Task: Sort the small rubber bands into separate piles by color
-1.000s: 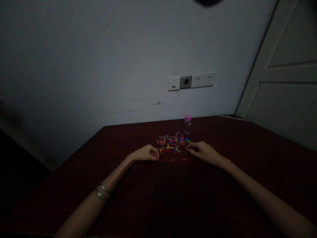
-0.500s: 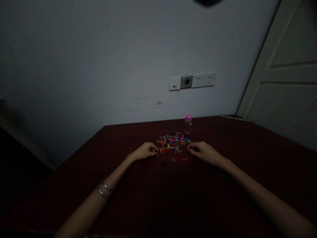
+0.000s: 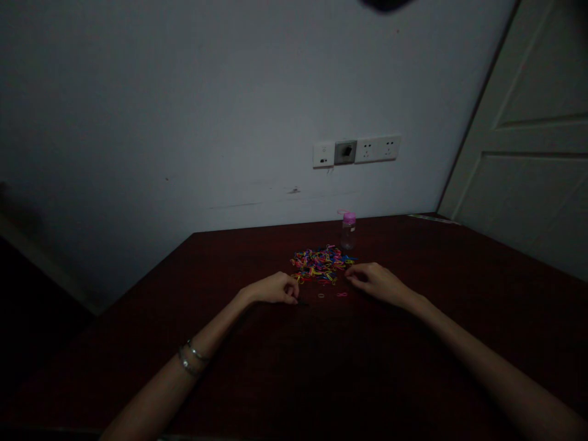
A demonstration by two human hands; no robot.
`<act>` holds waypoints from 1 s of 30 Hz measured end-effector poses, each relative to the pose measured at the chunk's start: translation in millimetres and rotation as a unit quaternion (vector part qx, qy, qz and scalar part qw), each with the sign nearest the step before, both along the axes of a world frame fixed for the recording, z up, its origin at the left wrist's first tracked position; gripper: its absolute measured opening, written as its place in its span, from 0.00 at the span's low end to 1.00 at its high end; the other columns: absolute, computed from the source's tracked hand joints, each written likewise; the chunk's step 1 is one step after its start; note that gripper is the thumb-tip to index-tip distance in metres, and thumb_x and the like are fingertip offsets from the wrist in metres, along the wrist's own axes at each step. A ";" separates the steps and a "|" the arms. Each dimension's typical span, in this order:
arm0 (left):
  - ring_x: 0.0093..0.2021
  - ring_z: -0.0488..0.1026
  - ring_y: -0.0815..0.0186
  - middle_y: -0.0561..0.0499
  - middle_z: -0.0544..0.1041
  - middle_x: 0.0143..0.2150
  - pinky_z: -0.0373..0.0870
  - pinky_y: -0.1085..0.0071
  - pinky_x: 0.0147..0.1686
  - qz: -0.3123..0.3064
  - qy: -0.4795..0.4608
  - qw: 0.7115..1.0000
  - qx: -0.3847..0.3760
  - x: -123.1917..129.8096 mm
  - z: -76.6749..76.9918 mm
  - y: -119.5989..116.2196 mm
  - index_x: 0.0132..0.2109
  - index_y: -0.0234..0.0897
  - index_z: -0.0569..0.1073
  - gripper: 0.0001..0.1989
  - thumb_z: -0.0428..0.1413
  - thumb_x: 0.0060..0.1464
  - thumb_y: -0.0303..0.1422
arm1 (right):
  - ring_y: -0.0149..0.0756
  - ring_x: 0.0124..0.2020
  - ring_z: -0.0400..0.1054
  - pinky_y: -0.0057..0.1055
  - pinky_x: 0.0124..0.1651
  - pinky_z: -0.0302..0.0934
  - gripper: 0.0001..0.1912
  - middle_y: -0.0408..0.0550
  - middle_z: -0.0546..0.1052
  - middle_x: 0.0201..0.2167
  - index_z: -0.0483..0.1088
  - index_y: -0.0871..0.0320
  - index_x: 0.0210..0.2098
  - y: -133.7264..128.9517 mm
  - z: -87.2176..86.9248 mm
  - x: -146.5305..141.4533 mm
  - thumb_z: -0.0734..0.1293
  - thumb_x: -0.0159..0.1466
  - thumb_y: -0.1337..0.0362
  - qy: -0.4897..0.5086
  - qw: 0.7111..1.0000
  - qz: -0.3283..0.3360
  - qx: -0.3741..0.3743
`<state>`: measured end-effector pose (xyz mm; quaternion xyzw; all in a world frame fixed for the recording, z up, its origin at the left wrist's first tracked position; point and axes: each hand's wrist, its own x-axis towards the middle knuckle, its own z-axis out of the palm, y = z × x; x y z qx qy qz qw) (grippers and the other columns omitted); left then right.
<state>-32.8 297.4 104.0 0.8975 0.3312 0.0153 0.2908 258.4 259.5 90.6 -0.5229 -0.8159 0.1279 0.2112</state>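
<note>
My left hand (image 3: 277,288) rests low over the table, thumb and fingers pinched together. Its fingertips are at a small dark item (image 3: 302,302), perhaps black rubber bands; what lies between the fingers is hidden. My right hand (image 3: 374,280) lies beside the right edge of a loose pile of coloured rubber bands (image 3: 320,262). Its thumb and index finger are curved with a gap between them, and nothing shows in it. In front of the pile lie a pale band (image 3: 321,296) and a pink band (image 3: 342,294), apart from each other.
Behind the pile stands a clear bottle (image 3: 348,237) with a pink lid (image 3: 350,217). The dark red table (image 3: 239,251) meets a pale wall (image 3: 184,122) with sockets (image 3: 376,149). At the right is a panelled door (image 3: 528,165). The light is dim.
My left hand has moved slightly right and toward me, from the pile's left edge to the dark item. The yellow band at its fingertips no longer shows. My right hand has barely moved.
</note>
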 end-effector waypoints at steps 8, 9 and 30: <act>0.25 0.63 0.74 0.53 0.70 0.26 0.56 0.79 0.25 0.006 -0.014 1.000 -0.004 -0.9 -3.0 2.1 0.32 0.32 0.74 0.08 0.53 0.44 0.28 | 0.36 0.31 0.68 0.31 0.35 0.59 0.13 0.48 0.75 0.32 0.71 0.55 0.38 -0.5 0.7 0.4 0.59 0.58 0.60 0.000 1.000 0.003 -0.001; 0.25 0.63 0.74 0.53 0.70 0.26 0.56 0.79 0.25 0.004 -0.015 1.000 -0.008 -1.0 -3.2 2.1 0.32 0.32 0.74 0.08 0.53 0.44 0.27 | 0.36 0.31 0.68 0.31 0.35 0.59 0.13 0.48 0.75 0.32 0.72 0.56 0.38 -0.6 1.0 0.4 0.59 0.58 0.60 -0.001 1.000 0.002 0.000; 0.15 0.51 0.79 0.59 0.59 0.16 0.44 0.78 0.16 0.163 -0.221 0.929 -0.247 15.1 7.3 -11.1 0.32 0.30 0.72 0.12 0.56 0.42 0.37 | 0.29 0.27 0.63 0.27 0.30 0.59 0.17 0.46 0.72 0.31 0.68 0.59 0.44 -22.3 8.7 -60.1 0.63 0.56 0.58 0.223 0.968 0.112 -0.035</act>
